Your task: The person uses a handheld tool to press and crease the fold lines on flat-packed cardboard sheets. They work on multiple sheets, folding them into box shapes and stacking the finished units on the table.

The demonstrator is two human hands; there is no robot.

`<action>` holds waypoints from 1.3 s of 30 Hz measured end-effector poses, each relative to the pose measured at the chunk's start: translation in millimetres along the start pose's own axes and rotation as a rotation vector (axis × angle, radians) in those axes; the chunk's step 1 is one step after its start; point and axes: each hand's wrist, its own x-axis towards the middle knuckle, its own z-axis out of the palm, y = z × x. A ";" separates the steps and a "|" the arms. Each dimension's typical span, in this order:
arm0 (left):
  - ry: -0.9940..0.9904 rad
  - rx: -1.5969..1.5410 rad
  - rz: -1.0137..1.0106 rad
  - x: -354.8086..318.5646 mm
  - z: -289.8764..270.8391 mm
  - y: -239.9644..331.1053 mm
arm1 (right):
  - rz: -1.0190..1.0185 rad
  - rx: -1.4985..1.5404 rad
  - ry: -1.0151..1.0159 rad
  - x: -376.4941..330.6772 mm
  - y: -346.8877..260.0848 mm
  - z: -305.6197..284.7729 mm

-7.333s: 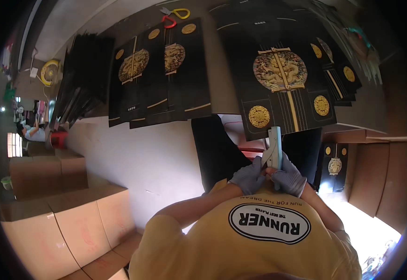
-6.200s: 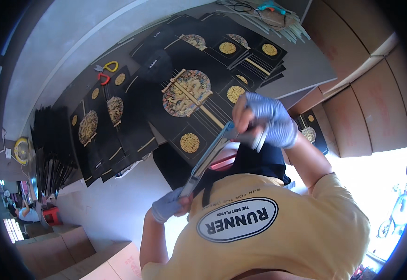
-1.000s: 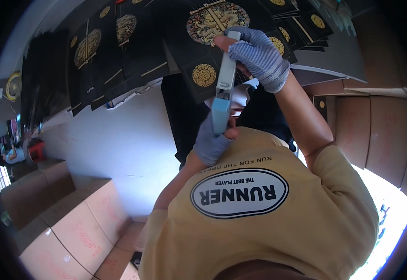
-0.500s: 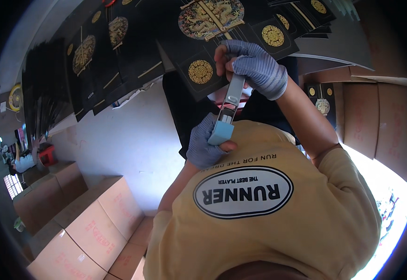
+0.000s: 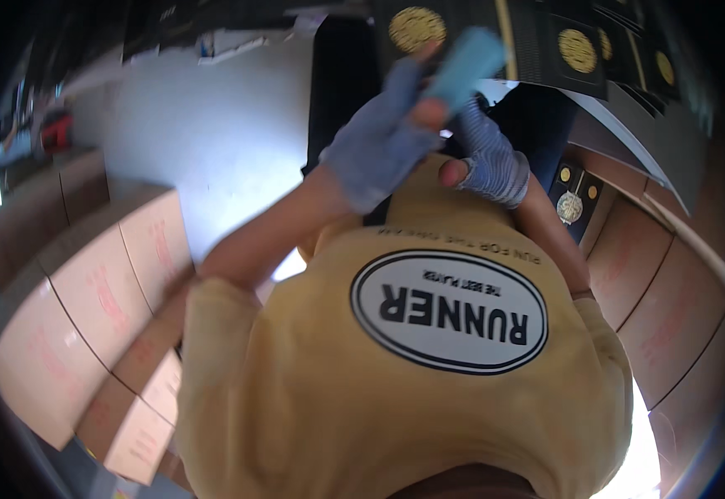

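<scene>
Both gloved hands, left hand [image 5: 379, 154] and right hand [image 5: 489, 162], have drawn together, clamped on the flat light-blue strip [image 5: 466, 62], now foreshortened above them.

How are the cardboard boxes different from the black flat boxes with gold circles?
The cardboard boxes are plain light brown with faint red print; the black flat boxes are dark with shiny gold round emblems. The cardboard boxes are bulky and stacked in rows at the lower left, while the black ones lie thin and overlapping at the top, above the gloved hands. The black ones look far smaller. Both kinds are in piles.
</scene>
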 end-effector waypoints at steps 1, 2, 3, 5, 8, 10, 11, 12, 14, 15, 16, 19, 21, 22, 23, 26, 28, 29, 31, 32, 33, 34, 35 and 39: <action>0.029 0.253 0.048 1.9 4.1 3.6 | 0.048 0.125 0.006 -3.4 -5.6 6.6; -0.035 0.477 -0.053 4.4 5.2 17.5 | 0.077 0.150 -0.003 -5.3 1.8 4.2; -0.056 0.476 -0.072 8.0 9.5 22.4 | 0.104 0.173 -0.015 -7.2 9.4 1.3; -0.097 0.669 -0.058 10.3 6.3 27.9 | 0.205 0.263 -0.040 -9.7 9.5 -2.9; -0.221 1.121 0.167 9.3 -15.2 53.0 | 0.219 0.283 -0.017 -12.2 -4.6 2.6; -0.015 1.142 0.594 -28.6 -32.8 70.6 | 0.127 0.282 0.059 -9.2 -5.7 7.2; -0.312 0.827 0.729 -46.4 -29.4 87.6 | 0.074 0.309 0.036 -6.9 -2.9 11.7; -0.615 0.492 0.838 -55.5 -29.2 106.2 | 0.043 0.180 -0.068 -2.3 -1.7 7.4; -0.962 0.079 0.912 -50.3 -18.2 121.3 | 0.054 0.182 -0.108 3.3 -0.1 6.5; -0.996 0.014 0.929 -43.8 -6.5 103.2 | 0.090 0.208 -0.069 7.2 0.1 7.1; -0.992 -0.024 0.919 -40.0 10.2 92.2 | 0.115 0.254 -0.078 9.2 -3.6 10.0; -0.935 -0.119 0.990 -23.2 10.9 98.6 | 0.133 0.272 -0.066 15.8 -6.0 8.1; -0.505 -0.189 1.024 -31.5 13.8 96.5 | 0.131 0.267 -0.057 11.0 -4.6 4.4; -0.340 -0.270 0.968 -34.7 14.2 95.6 | 0.105 0.304 -0.024 8.5 -4.2 2.5; -0.241 -0.333 0.945 -47.0 19.8 99.3 | 0.088 0.345 -0.057 5.6 -6.5 5.2; -0.285 -0.435 0.927 -50.4 26.4 94.8 | 0.006 0.517 -0.059 5.8 18.5 12.8; -0.361 -0.464 0.938 -41.0 30.4 100.3 | 0.047 0.582 -0.054 9.5 8.8 7.6; -0.431 -0.480 0.937 -31.8 29.7 100.1 | 0.028 0.576 -0.016 6.3 8.1 5.9; -0.482 -0.501 0.923 -34.4 30.1 101.3 | 0.027 0.552 -0.052 3.7 7.6 12.4; -0.507 -0.517 0.906 -33.0 28.9 100.8 | 0.037 0.544 -0.079 1.6 6.3 15.1; -0.545 -0.529 0.892 -23.5 25.0 102.4 | 0.043 0.528 -0.099 2.5 2.4 12.7; -0.583 -0.551 0.856 -19.0 27.0 103.5 | -0.016 0.445 -0.101 5.2 2.9 16.0; -0.608 -0.553 0.837 -10.5 28.6 100.8 | -0.060 0.343 -0.112 5.7 4.3 5.8; -0.652 -0.585 0.835 -7.0 29.8 106.7 | -0.123 0.034 -0.179 7.6 -14.1 0.6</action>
